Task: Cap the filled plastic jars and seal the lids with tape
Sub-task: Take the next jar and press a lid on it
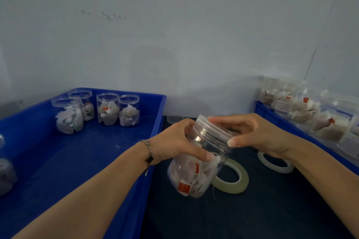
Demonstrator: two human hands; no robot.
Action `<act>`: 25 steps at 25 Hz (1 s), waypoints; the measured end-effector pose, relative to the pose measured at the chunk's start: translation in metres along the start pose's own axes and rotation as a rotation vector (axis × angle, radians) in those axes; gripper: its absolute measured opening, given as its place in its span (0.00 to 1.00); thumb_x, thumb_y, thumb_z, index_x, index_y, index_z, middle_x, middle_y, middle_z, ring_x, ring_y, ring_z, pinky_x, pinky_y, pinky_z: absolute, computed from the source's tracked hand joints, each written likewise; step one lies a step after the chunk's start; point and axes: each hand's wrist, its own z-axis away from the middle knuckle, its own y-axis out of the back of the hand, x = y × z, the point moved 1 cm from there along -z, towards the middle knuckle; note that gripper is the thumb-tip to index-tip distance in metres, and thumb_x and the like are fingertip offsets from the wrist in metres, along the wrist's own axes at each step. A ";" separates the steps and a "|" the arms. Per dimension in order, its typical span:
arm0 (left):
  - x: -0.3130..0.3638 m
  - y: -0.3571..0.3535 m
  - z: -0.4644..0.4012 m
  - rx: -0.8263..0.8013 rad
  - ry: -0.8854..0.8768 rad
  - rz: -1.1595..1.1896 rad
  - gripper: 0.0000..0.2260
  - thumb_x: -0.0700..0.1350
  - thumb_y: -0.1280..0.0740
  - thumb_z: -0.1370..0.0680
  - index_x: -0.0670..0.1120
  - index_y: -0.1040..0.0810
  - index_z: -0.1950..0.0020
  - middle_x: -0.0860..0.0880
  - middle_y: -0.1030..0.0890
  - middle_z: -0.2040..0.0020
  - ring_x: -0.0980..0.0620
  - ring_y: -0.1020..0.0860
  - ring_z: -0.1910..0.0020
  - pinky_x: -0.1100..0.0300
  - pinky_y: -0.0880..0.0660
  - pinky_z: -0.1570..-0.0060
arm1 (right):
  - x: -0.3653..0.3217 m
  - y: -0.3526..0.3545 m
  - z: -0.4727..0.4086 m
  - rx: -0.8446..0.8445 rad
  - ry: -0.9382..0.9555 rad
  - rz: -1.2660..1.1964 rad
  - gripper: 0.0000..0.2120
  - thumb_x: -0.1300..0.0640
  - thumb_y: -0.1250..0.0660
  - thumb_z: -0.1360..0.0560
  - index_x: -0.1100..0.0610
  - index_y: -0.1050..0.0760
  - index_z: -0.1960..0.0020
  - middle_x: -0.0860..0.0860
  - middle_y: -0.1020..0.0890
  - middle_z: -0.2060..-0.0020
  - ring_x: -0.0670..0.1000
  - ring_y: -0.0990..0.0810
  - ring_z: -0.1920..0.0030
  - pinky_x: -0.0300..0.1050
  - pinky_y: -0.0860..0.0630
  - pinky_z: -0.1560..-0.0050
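Our left hand (175, 139) grips the tilted jar (196, 165) above the dark table (252, 215); our right hand (258, 134) pinches its lid (212, 127). Behind lies a tape roll (236, 177), farther away open jars (107, 107) in the blue tray (77, 161).

Clear jar (196, 169) holds white sachets with red tags; blue tray (77, 161) at nine o'clock (tape roll (231, 178) pale, yellowish); dark tabletop (252, 215).

Bare pale wall (174, 25), dark tabletop (252, 209)
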 end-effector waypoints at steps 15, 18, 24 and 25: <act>-0.014 -0.009 -0.008 0.163 -0.030 -0.299 0.35 0.57 0.21 0.40 0.54 0.35 0.40 0.58 0.26 0.49 0.61 0.25 0.51 0.69 0.30 0.59 | 0.004 -0.016 -0.006 0.115 -0.103 0.307 0.24 0.37 0.26 0.38 0.35 0.24 0.43 0.41 0.19 0.49 0.39 0.20 0.50 0.38 0.23 0.49; -0.019 -0.014 -0.009 0.215 -0.034 -0.452 0.38 0.62 0.23 0.44 0.54 0.36 0.40 0.61 0.29 0.51 0.63 0.27 0.54 0.71 0.33 0.62 | 0.013 -0.036 -0.012 0.240 -0.229 0.469 0.39 0.21 0.40 0.41 0.38 0.33 0.35 0.44 0.22 0.47 0.42 0.21 0.53 0.40 0.24 0.54; -0.020 -0.009 -0.009 0.212 -0.042 -0.558 0.38 0.63 0.23 0.45 0.56 0.38 0.44 0.60 0.29 0.51 0.63 0.28 0.55 0.70 0.33 0.62 | 0.014 -0.042 -0.029 0.041 -0.384 0.485 0.52 0.17 0.58 0.45 0.37 0.64 0.26 0.50 0.49 0.23 0.53 0.46 0.24 0.53 0.44 0.29; -0.020 -0.007 -0.009 0.210 -0.031 -0.493 0.37 0.61 0.22 0.44 0.56 0.38 0.43 0.60 0.28 0.51 0.63 0.27 0.54 0.70 0.32 0.61 | 0.008 -0.037 -0.028 -0.001 -0.293 0.408 0.48 0.19 0.53 0.41 0.35 0.64 0.26 0.41 0.54 0.24 0.47 0.50 0.24 0.49 0.47 0.28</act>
